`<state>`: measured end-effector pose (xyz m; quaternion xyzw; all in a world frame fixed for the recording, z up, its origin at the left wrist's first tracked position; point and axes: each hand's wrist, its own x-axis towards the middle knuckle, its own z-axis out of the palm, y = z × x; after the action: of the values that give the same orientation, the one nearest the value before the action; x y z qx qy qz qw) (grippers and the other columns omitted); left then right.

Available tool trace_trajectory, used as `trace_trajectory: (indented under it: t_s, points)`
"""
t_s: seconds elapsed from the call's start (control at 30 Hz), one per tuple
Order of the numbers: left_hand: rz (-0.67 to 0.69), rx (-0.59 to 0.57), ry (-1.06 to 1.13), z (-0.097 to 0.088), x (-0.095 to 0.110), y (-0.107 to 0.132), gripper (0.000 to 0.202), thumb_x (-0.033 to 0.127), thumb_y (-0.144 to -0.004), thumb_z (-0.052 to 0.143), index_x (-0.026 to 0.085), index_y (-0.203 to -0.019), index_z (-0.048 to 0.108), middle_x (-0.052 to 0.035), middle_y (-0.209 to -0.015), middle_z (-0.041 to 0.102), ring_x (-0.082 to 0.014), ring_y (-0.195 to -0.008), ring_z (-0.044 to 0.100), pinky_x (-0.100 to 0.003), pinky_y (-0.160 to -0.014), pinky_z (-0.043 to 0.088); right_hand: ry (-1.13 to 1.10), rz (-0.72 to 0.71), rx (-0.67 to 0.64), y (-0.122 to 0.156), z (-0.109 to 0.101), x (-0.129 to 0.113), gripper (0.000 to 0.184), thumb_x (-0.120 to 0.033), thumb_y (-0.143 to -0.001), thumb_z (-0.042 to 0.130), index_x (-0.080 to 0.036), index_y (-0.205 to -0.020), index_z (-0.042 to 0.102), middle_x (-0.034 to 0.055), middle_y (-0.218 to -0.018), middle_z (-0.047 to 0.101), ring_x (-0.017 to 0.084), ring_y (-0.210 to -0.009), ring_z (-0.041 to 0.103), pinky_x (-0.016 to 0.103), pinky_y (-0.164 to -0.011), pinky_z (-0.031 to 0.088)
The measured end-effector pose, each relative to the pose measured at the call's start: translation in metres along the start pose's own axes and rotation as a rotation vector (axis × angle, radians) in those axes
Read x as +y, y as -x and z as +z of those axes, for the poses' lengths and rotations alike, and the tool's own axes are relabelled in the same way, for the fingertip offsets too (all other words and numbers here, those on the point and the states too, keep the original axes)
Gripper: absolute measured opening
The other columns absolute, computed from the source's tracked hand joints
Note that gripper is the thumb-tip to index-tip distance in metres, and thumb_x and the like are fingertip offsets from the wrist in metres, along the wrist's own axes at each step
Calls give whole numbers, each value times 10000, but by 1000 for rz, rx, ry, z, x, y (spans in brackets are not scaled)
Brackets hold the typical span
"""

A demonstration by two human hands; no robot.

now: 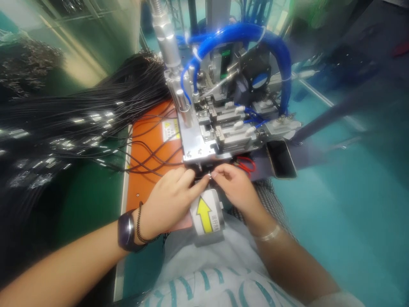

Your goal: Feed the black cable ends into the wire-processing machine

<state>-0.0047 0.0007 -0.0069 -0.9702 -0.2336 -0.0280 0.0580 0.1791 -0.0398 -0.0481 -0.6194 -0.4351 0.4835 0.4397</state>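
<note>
My left hand (171,200) is at the front edge of the machine (200,143), its fingers curled and one fingertip reaching toward the right hand. My right hand (236,187) holds thumb and finger pinched together just opposite. Between the two sets of fingertips shows a tiny shiny piece (209,175), too small to name. The undersides of both hands are hidden. Right below the fingertips sits a white box (207,213) with a yellow arrow. Thin black cables (150,160) run over the orange table (140,183) toward the left hand.
A big bundle of black cables (105,98) with shiny ends lies at the left. Thick blue tubing (243,32) arches over the machine. A phone (281,158) leans at the machine's right side, near a red-handled tool (246,164).
</note>
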Motion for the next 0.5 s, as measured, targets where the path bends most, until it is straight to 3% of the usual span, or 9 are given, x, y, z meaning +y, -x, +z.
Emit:
trace_trajectory:
  t_s: [0.5]
  points:
    - [-31,20,50,2,0,0,393,165,-906,407,222,-1285,497,-64,-863,483,-193,-761,434,-331,-667,412,154,-109,50,4,-1,-3,141,-303,-852,520,-201,-778,583,-6,-724,607,139,-655,546,246,-569,394]
